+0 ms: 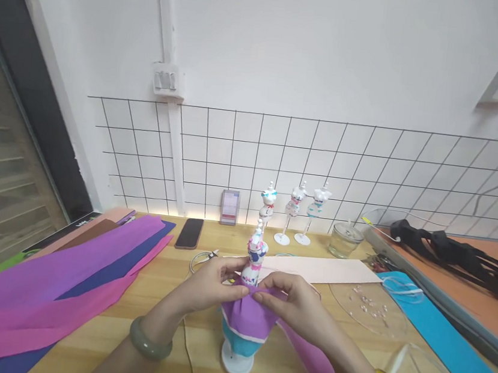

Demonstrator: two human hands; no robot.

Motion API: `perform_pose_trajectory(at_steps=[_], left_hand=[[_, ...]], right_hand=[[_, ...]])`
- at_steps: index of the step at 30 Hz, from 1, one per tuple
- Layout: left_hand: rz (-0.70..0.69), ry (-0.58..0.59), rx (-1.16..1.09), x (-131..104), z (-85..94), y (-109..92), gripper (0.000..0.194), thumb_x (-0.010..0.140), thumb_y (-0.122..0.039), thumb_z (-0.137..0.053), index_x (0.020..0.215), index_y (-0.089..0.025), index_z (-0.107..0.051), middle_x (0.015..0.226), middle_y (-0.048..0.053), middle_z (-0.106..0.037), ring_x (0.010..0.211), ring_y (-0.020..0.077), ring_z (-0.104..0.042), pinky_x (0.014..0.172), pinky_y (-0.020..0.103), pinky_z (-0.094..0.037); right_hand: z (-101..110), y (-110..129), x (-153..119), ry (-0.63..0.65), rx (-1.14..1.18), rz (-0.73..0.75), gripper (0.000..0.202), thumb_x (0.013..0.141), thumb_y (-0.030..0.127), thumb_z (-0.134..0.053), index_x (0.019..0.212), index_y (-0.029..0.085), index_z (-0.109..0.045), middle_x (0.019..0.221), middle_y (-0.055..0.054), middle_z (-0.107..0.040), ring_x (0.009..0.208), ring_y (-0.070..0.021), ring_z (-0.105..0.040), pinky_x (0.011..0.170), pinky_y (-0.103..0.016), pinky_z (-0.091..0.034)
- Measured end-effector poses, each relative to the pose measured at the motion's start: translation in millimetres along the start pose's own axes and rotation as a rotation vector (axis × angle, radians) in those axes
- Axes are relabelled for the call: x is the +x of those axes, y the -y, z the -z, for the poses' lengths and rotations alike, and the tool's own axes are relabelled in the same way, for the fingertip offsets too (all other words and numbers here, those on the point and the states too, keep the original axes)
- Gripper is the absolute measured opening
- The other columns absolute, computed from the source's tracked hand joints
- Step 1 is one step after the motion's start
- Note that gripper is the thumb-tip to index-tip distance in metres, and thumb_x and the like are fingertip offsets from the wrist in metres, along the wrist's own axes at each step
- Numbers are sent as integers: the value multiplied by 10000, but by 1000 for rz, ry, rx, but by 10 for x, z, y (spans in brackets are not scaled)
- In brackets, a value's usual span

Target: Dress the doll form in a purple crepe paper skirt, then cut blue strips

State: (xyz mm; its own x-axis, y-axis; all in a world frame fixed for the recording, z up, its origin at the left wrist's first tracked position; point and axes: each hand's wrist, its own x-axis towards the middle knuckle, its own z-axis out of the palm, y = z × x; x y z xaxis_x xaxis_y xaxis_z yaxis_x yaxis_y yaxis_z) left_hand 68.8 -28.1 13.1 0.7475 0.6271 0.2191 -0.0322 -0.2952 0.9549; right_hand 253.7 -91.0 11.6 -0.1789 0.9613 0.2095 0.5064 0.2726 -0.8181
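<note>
A small dress-form mannequin [256,253], white with pink and blue markings, stands upright on a round white base [237,363] in front of me. Around its lower part hangs a purple skirt [251,318] with a pale edge, over a turquoise layer [241,341]. At the waist, my left hand [219,280] pinches the gathered top of the purple skirt, its fingers reaching behind the torso. My right hand [287,300] pinches the same top edge from the other side. The fingertips of both hands nearly meet at the front.
Purple, blue and pink sheets [84,275] spread over the left. Behind stand a phone [189,233], several more mannequins [318,204] and a glass jar [346,241]. A pale strip [324,271], a clear dish of beads [368,307] and a blue strip [444,331] lie right.
</note>
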Motion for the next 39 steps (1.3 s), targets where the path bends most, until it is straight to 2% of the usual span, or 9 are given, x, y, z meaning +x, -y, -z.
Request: perform_pose_trajectory(at_steps=[5, 10, 17, 23, 29, 39], left_hand=[[11, 0, -23, 6, -18, 8, 439, 741, -217, -647, 1176, -181, -604, 1189, 97, -615, 1095, 251, -548, 961, 364, -407], [31, 20, -29, -1, -28, -4, 442, 764, -159, -611, 1203, -198, -580, 1165, 86, -622, 1083, 235, -555, 949, 357, -417], [55, 35, -40, -4, -21, 59, 466, 762, -141, -626, 1217, -224, -566, 1245, 69, -581, 1150, 230, -522, 975, 326, -403], [78, 38, -52, -10, -18, 77, 472, 763, -188, -641, 1228, -207, -556, 1286, 85, -552, 1199, 260, -488, 997, 367, -398], [42, 81, -66, 1, -27, 74, 526, 765, -140, -624, 1275, -205, -512, 1305, 98, -536, 1193, 263, -496, 1014, 398, -386], [47, 44, 67, -14, -12, 112, 537, 792, -216, -622, 1308, -233, -473, 1355, 89, -488, 1222, 262, -471, 1044, 407, -366]], right_hand=[[52, 51, -64, 77, 47, 117, 176, 837, 308, -574, 810, 184, -696, 780, -19, -686, 725, -149, -599, 664, -268, -467], [54, 45, -67, 100, 88, 90, 155, 835, 281, -579, 838, 177, -694, 791, -21, -685, 717, -144, -595, 643, -260, -470], [45, 48, -64, 80, 88, 114, 143, 840, 268, -575, 833, 180, -687, 799, -16, -687, 720, -134, -599, 653, -252, -473], [36, 24, -38, 55, 83, 134, 95, 820, 234, -599, 801, 178, -674, 783, -5, -687, 720, -128, -609, 659, -237, -471], [28, 11, -24, -30, -21, 116, 95, 786, 237, -636, 715, 174, -633, 713, 17, -648, 668, -111, -576, 613, -210, -435], [26, 5, -27, -35, -30, 139, 92, 787, 222, -617, 709, 176, -601, 704, 13, -631, 655, -110, -568, 618, -216, -432]])
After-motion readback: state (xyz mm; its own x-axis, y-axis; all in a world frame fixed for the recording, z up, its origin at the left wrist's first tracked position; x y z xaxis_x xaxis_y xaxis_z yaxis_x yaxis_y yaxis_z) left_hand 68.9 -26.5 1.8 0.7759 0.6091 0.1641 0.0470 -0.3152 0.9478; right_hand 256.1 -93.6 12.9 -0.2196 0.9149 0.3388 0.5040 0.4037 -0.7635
